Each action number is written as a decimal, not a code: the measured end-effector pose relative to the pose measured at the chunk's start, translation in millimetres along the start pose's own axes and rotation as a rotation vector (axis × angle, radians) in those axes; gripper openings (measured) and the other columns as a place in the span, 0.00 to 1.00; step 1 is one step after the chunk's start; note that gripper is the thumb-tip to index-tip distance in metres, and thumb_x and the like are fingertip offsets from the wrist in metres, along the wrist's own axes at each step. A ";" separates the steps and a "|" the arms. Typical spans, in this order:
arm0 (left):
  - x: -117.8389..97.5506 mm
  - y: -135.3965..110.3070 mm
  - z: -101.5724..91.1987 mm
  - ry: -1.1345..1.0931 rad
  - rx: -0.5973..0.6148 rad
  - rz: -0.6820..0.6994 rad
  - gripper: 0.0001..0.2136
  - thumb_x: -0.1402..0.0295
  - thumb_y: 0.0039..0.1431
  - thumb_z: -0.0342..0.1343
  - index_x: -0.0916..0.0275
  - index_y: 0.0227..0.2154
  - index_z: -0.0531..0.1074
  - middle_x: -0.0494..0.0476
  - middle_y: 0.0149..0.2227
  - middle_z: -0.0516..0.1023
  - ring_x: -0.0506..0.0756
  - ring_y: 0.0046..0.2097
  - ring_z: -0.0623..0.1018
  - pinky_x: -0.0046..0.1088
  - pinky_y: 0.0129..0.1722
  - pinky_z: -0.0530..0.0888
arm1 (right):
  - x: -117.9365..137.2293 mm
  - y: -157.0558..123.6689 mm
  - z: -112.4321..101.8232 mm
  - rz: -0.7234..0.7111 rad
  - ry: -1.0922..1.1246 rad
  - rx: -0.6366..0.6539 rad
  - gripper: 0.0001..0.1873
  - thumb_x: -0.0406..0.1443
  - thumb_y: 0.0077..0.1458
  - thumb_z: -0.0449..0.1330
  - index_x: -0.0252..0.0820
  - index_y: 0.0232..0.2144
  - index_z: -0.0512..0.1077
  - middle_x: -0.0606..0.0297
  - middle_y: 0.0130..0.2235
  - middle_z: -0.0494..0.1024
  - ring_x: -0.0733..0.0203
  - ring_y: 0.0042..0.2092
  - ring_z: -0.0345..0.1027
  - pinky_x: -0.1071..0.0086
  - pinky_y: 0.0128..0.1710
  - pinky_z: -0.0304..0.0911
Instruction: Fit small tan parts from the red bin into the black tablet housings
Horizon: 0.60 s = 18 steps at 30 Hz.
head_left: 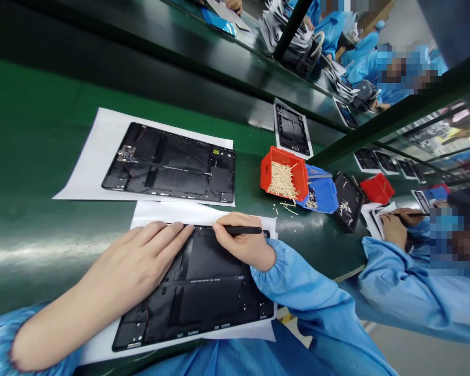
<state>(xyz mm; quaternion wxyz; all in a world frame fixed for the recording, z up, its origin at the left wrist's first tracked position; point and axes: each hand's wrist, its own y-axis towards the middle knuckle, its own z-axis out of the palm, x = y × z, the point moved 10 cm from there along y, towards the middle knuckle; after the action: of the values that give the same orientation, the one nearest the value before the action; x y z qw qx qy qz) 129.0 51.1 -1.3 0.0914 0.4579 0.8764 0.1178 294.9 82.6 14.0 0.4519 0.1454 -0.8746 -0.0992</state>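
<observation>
Resting open and flat, the fingers (168, 235) of the left hand (141, 256) lie on a black tablet back (211, 297) on a paper sheet (168, 212), while the right hand (243, 245) pinches a black pen-like tool (245, 230) near its top edge. No circuit board shows on this back, though the hands hide part; a second back (168, 167) at 11 o'clock has a circuit board (126, 154) fitted. A red bin (284, 175) of wooden sticks sits at 2 o'clock.

Light: bright and even
Glare: white streak across the near-left bench (35, 253)
Shadows: soft, faint
Distortion: wide-angle bending at the edges, strongest along the far-right rail (395, 112)
</observation>
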 end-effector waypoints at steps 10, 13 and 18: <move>-4.2 -1.9 -2.5 0.060 -0.018 0.020 0.23 0.78 0.69 0.44 0.72 0.61 0.76 0.69 0.53 0.84 0.68 0.50 0.78 0.46 0.47 0.73 | 13.5 -7.5 9.0 -0.151 -0.035 0.038 0.12 0.38 0.72 0.60 0.44 0.39 0.83 0.60 0.35 0.87 0.60 0.35 0.81 0.66 0.40 0.78; -7.1 -2.4 -9.2 0.090 -0.045 0.038 0.22 0.80 0.68 0.44 0.72 0.58 0.78 0.70 0.53 0.84 0.68 0.51 0.79 0.46 0.48 0.72 | 10.7 -8.8 6.6 -0.129 -0.081 0.011 0.12 0.37 0.71 0.60 0.43 0.38 0.82 0.60 0.33 0.85 0.60 0.34 0.80 0.66 0.39 0.77; -12.8 -0.5 -19.7 0.129 -0.094 0.074 0.21 0.82 0.65 0.45 0.75 0.53 0.80 0.72 0.51 0.84 0.69 0.49 0.79 0.45 0.47 0.71 | 8.7 -6.1 8.8 -0.122 -0.041 0.047 0.12 0.39 0.72 0.61 0.43 0.37 0.83 0.60 0.34 0.86 0.59 0.34 0.80 0.65 0.41 0.78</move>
<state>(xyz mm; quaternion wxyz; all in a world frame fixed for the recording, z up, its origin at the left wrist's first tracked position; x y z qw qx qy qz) 130.5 37.9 18.1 0.0519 0.4766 0.8565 0.1913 283.9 74.3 13.7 0.4236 0.2071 -0.8751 -0.1090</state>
